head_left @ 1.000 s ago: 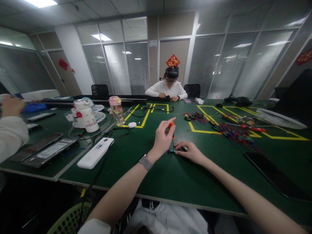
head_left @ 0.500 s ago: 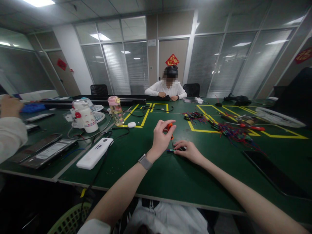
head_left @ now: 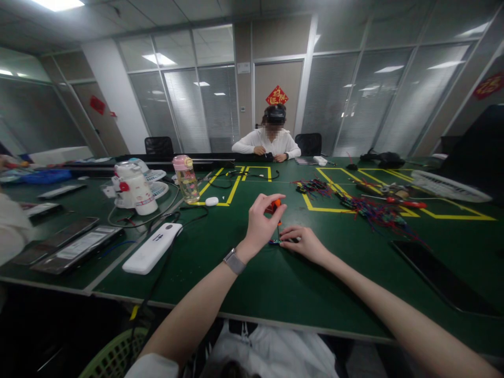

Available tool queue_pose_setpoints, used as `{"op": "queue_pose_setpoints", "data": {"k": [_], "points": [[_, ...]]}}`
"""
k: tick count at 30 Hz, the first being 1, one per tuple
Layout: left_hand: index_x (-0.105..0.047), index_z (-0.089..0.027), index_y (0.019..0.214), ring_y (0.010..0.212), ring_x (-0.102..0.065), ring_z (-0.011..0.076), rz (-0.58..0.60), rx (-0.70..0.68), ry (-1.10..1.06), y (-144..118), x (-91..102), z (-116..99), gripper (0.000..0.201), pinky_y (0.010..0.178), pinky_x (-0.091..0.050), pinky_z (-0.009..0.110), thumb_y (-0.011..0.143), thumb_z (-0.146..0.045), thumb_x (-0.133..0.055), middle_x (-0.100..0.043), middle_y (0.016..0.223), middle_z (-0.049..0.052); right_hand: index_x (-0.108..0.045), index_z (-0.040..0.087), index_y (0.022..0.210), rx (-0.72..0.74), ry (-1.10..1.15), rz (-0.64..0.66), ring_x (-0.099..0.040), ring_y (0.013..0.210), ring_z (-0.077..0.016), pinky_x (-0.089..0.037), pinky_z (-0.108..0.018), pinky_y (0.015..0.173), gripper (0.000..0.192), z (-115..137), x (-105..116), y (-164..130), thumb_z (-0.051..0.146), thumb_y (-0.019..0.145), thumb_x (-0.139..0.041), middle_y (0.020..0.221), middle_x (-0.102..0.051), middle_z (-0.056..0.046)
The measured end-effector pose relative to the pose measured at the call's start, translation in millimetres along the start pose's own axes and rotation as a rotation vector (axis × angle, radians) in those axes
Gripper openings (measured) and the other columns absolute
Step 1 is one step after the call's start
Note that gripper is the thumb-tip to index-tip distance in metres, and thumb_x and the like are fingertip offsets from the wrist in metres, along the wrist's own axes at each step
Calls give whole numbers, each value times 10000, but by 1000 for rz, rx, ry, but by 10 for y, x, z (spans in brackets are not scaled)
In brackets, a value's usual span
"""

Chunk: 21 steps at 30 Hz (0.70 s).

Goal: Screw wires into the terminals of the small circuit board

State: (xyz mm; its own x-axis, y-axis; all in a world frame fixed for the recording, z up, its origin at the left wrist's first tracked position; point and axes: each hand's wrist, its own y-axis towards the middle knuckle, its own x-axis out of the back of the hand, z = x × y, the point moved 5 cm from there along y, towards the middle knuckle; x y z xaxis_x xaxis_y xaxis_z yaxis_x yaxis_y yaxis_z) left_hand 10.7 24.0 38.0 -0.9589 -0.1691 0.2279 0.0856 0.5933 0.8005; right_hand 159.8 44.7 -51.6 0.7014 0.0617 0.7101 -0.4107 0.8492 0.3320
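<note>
1. The screwdriver (head_left: 276, 209) stands near the centre of the frame, orange handle up, thin shaft running down to a small part (head_left: 275, 242) on the green table (head_left: 275, 289).
2. The part is dark with coloured bits; it is too small to identify. No writing can be read on it or on the screwdriver.
3. The left hand (head_left: 260, 226) is raised above the table, fingers curled and closed around the orange handle at its top. A watch (head_left: 234, 261) sits on that wrist.
4. The right hand (head_left: 305, 242) lies low on the table just right of the part, fingers extended and close together, fingertips pressing on the part.
5. Left of the hands, a white box (head_left: 151, 248) lies flat with a dark mark on top; the mark cannot be read. A black cable (head_left: 165, 268) runs beside it toward the table edge.
6. Further left, in the middle left of the frame, stand a white jug (head_left: 134, 188) with red marks and a clear bottle (head_left: 185, 178) with a pink cap. Any print on them is unreadable.
7. Flat dark devices (head_left: 74, 241) lie at the lower left of the table.
8. Yellow tape (head_left: 232, 191) outlines boxes on the table above the hands.
9. Right of centre, a heap of coloured wires (head_left: 374, 214) lies across the tape. A dark slab (head_left: 441, 278) lies at the lower right.
10. At the far side, upper centre, another person (head_left: 270, 142) in white sits with both hands together on the table. A red sign (head_left: 276, 96) with gold characters hangs on the door behind; the characters are too small to read.
</note>
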Motion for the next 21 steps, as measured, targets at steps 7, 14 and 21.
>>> {"op": "queue_pose_setpoints", "data": {"k": [7, 14, 21], "points": [[-587, -223, 1222, 884, -613, 140, 78, 71, -107, -13, -42, 56, 303, 730, -520, 236, 959, -270, -444, -610, 1054, 62, -782, 231, 869, -2, 4, -20, -660, 940, -251, -497, -389, 874, 149, -7, -2, -10, 298, 764, -702, 1017, -721, -82], [-596, -220, 1191, 870, -623, 133, 72, 44, -98, -8, -27, 17, 277, 725, -514, 231, 952, -235, -457, -619, 1057, 58, -767, 205, 852, -26, 48, -68, -653, 952, -251, -479, -402, 910, 161, 2, -5, -23, 293, 721, -737, 1002, -714, -90], [-607, -214, 1164, 856, -614, 129, 46, 49, -101, -13, -32, 35, 263, 722, -508, 225, 948, -226, -458, -609, 1015, 51, -727, 201, 810, -23, 80, -89, -639, 962, -243, -454, -401, 928, 123, -39, -37, -15, 263, 704, -732, 987, -709, -71]]}}
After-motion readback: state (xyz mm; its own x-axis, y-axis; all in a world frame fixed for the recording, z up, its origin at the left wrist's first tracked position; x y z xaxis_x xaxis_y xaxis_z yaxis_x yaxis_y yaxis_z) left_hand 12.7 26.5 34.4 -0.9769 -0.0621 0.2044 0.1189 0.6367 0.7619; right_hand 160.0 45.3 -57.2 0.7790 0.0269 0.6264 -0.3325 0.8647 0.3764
